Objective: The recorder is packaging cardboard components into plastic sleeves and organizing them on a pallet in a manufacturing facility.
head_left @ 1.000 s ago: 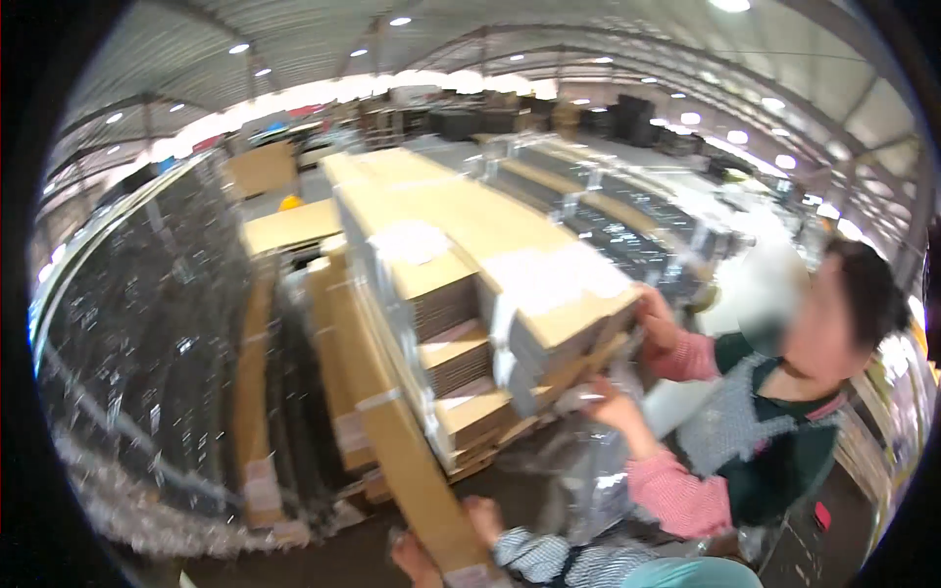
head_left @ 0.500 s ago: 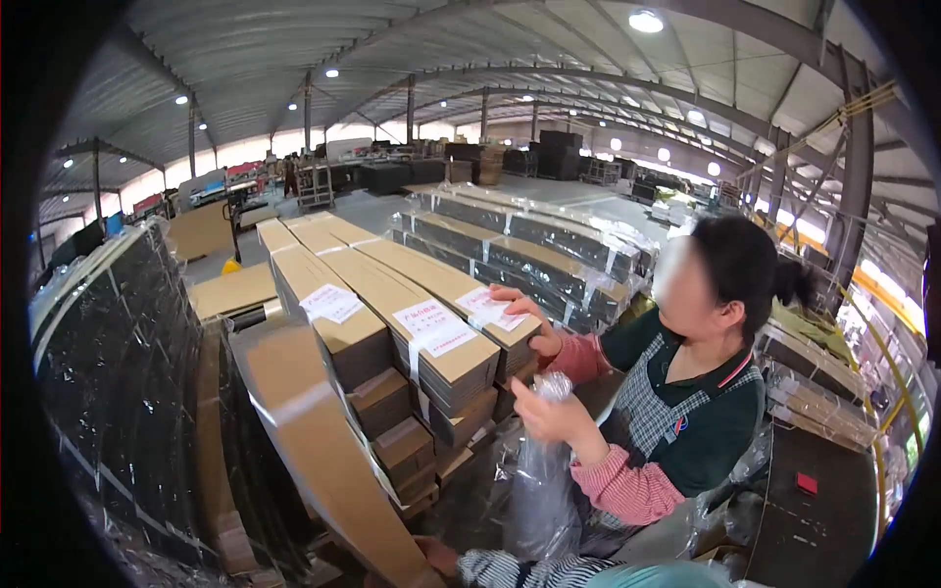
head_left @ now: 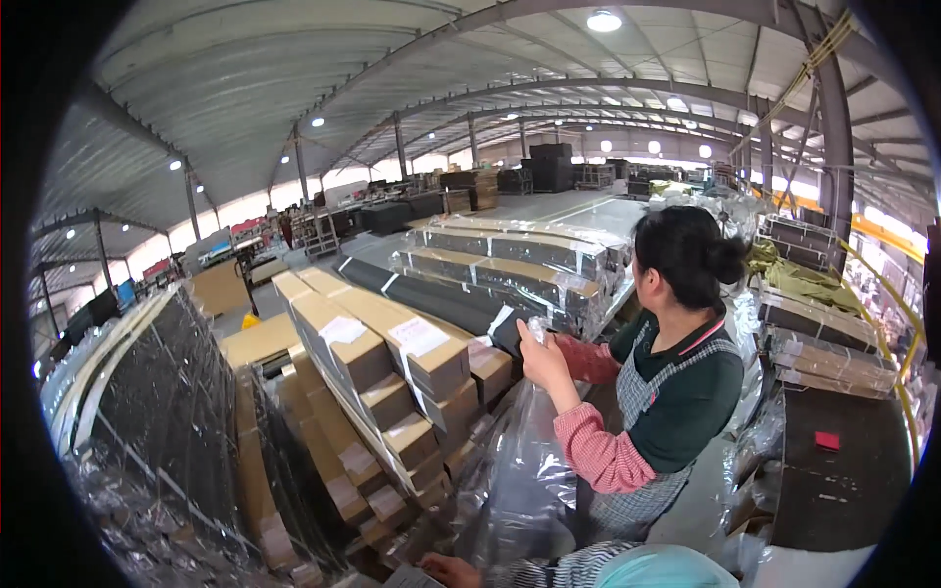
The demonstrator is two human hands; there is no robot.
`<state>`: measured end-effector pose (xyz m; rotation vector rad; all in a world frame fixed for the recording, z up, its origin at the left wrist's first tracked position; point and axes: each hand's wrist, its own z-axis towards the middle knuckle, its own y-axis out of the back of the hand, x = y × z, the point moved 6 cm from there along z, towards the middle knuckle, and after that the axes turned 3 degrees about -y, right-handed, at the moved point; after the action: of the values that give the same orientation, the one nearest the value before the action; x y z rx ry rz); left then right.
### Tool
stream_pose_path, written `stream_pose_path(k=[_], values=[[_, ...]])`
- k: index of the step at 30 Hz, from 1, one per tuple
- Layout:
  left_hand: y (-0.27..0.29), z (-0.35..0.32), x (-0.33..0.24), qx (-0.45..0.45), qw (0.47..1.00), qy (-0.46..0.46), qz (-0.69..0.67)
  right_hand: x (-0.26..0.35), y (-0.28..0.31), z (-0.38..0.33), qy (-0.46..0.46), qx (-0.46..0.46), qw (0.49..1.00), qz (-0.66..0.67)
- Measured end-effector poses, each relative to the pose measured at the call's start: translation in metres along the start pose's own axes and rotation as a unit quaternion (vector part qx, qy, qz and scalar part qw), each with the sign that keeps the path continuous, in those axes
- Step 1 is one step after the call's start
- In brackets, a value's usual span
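Note:
At the bottom edge my right hand (head_left: 451, 569), in a striped sleeve, has its fingers curled at the grey end of a board bundle (head_left: 412, 576); most of that bundle is cut off by the frame. My left hand does not show. Ahead, long strapped bundles of brown-topped grey boards (head_left: 421, 338) lie stacked, with white labels on top. To the right, a co-worker's hands (head_left: 545, 355) hold clear plastic film (head_left: 534, 446) at the end of a long dark bundle (head_left: 421, 299), which is tilted along the far side of the stack.
Film-wrapped dark bundles (head_left: 157, 412) stand close on the left. More wrapped bundles (head_left: 500, 269) lie beyond the stack. A dark board surface (head_left: 833, 480) with a red piece on it is at the right. The co-worker (head_left: 676, 363) stands at the stack's right side.
The brown-faced bundle that slanted up from my right hand has gone from the front of the stack. The co-worker's far bundle has been tipped over, dark side showing. The view has shifted.

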<state>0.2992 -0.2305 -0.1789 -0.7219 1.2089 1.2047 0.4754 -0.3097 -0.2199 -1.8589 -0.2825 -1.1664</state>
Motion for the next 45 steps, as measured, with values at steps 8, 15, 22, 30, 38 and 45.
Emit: stream_pose_path(k=[8,15,22,30,38,45], values=[[0.024,-0.001,-0.043,0.006,0.998,-0.052,-0.031,0.056,-0.042,-0.034,0.233,0.021,0.879,-0.416],[0.035,0.020,-0.079,0.076,0.995,-0.050,-0.043,0.085,-0.048,-0.058,0.155,-0.024,0.914,-0.374],[0.101,0.058,-0.150,0.032,0.896,0.017,-0.442,-0.058,-0.001,-0.093,0.157,0.434,0.877,-0.132],[0.173,0.127,-0.240,-0.042,0.879,-0.202,-0.430,-0.135,0.018,-0.023,0.052,0.247,0.932,-0.260],[0.261,0.054,-0.013,-0.171,0.967,0.052,-0.180,0.036,-0.209,0.239,0.052,0.137,0.977,-0.152],[0.208,0.067,0.004,-0.149,0.954,0.196,-0.171,0.025,-0.237,0.555,0.300,0.043,0.778,-0.550]])
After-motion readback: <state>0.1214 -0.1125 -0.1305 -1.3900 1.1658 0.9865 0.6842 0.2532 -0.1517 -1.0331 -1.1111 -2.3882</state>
